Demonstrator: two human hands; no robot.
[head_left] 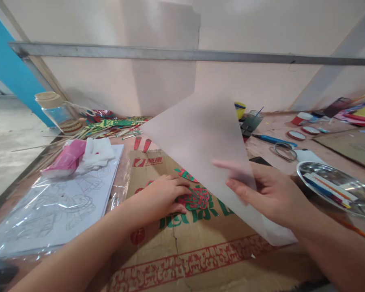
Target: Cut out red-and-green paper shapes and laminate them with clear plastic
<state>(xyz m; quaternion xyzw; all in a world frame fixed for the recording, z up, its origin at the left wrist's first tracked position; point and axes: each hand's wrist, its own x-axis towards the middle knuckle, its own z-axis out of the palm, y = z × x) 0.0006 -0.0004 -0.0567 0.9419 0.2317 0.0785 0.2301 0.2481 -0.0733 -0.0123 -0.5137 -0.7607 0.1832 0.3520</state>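
Note:
My right hand (pixel 269 194) grips a large translucent white sheet (pixel 200 138) by its right edge and holds it tilted up off the table. My left hand (pixel 164 194) rests flat on a red cut-paper piece (pixel 197 198) that lies on a flattened cardboard box (pixel 182 247) with red and green print. The fingers of my left hand are together and press down on the cut-paper piece, whose right part shows beyond them.
At left lie plastic-wrapped line drawings (pixel 54 207) with a pink tissue pack (pixel 68 158) on top, a lidded jar (pixel 53 107) and bamboo sticks behind. At right stand a metal tray (pixel 337 186) with coloured strips, scissors (pixel 284 150), a blue knife (pixel 273 140) and small lids.

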